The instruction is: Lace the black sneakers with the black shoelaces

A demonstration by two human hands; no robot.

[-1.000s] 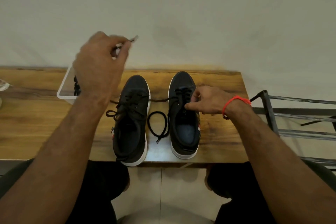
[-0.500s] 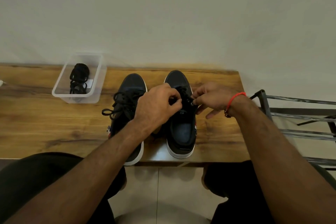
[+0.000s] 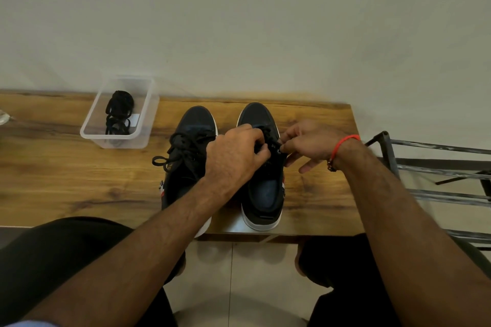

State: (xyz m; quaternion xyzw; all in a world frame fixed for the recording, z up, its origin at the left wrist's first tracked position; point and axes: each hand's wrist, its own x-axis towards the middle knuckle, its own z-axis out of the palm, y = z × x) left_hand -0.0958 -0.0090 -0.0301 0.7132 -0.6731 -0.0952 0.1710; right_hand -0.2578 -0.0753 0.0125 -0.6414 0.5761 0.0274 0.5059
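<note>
Black shoelace [image 3: 266,132] pinched between both hands' fingertips [image 3: 282,146].

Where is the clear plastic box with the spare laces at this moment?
In the head view, the box stands on the left part of the wooden table, near the wall, to the left of the left sneaker.

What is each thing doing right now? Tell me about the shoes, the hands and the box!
left sneaker: laced, bow tied, upright on table.
right sneaker: being laced, upright.
left hand: fingers curled at the right sneaker's laces.
right hand: pinching at the laces.
clear box: open, holding spare laces.
</note>
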